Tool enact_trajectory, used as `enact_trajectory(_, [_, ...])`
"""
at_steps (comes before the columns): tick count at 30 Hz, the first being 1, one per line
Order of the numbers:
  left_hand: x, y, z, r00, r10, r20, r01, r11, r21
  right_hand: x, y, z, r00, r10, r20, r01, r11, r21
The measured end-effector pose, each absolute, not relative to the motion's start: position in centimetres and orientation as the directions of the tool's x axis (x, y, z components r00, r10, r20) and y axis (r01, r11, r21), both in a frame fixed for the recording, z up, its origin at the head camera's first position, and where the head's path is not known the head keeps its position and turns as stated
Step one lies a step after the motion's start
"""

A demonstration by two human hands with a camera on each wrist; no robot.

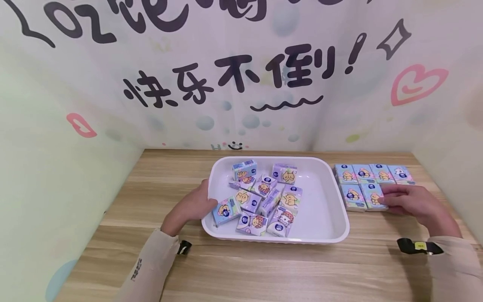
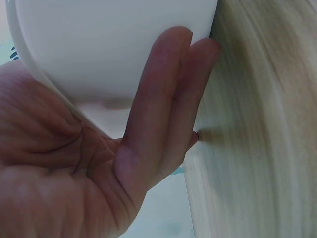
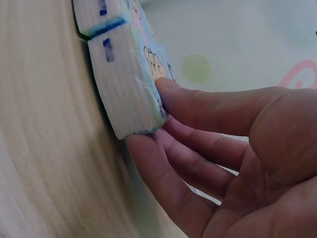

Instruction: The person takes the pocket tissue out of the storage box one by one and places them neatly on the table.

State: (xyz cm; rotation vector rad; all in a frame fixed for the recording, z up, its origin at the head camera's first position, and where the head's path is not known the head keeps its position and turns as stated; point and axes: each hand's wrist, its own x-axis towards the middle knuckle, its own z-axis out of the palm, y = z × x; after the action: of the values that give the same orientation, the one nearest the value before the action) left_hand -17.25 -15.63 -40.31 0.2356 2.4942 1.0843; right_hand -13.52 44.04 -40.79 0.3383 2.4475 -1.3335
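A pale printed backdrop (image 1: 241,121) rises behind the tray, carrying large black characters, pink hearts and soft bubble shapes. The wood-grain worktop (image 1: 256,272) spreads beneath the tray and out on every side of it. The white tray (image 1: 322,201) is a shallow rectangle with rounded corners and a raised rim.

Inside the tray, over its left and middle parts, lies a loose heap of tissue packs (image 1: 252,223), about ten, mostly purple with a couple of blue ones. They point every which way; some lie flat, some lean on others, and the right part of the tray floor shows bare. In front of the tray, toward its left and right, come two light sleeves (image 1: 149,268).

Just right of the tray sits a neat block of blue tissue packs (image 1: 352,196), printed faces up and side by side: four in the back row, two in the front.

The hands are well apart, one at either side of the tray. The left hand (image 1: 194,204) grips the tray's left edge, thumb over the rim and fingers along the outer wall. The right hand (image 1: 415,203), right of the tray, pinches the right-hand front pack (image 1: 371,196) between thumb and fingers; this pack touches its front-row neighbour.

Smallest are the black wrist straps (image 1: 409,246), in front of the tray on both sides.
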Motion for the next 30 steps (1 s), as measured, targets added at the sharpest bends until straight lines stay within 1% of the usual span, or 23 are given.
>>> enact_trajectory(7, [-17.2,-15.6,-40.2,-0.903,0.306,-0.302,-0.008,0.69,0.724,-13.6,44.2,-41.2,-0.92,0.029,-0.391,0.355,0.485,-0.799])
enact_trajectory(16, [-17.2,-15.7,-40.3,-0.904,0.309,-0.297,-0.004,0.687,0.726,-13.7,44.0,-41.0,-0.913,0.047,-0.406,0.362,0.553,-0.75])
enact_trajectory(23, [-17.3,-15.8,-40.4,-0.905,0.315,-0.286,0.007,0.683,0.73,-13.7,44.0,-40.8,-0.907,0.052,-0.419,0.373,0.56,-0.74])
enact_trajectory(26, [-17.3,-15.8,-40.4,-0.904,0.315,-0.288,0.006,0.683,0.73,-13.6,43.9,-40.5,-0.914,0.069,-0.4,0.359,0.596,-0.718])
enact_trajectory(30, [-17.2,-15.7,-40.4,-0.905,0.309,-0.293,0.001,0.69,0.724,-13.4,43.6,-39.9,-0.936,0.106,-0.336,0.315,0.68,-0.663])
